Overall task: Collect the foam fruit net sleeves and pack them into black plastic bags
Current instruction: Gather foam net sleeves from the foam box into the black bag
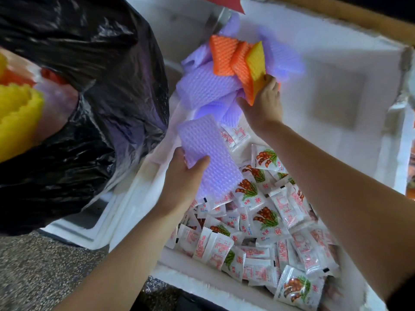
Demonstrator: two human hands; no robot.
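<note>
Single head-worn wide-angle view, aimed forward and steeply down, close in at arm's reach. The white foam box [134, 194] of printed white sachets [265, 218] fills the centre and right. The crinkled black plastic bag [101, 75] sits upper left, the speckled grey floor [45, 265] lower left.

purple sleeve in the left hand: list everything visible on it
The purple foam net sleeve is a flattened lavender rectangle of soft-looking foam with a raised diamond mesh and no visible tears. It is held tilted, long axis running upper left to lower right, over the left side of the styrofoam box, above the snack sachets. The left hand grips its left edge, thumb on top. Its far end nears the bundle of sleeves in the right hand; contact there is unclear.
</note>
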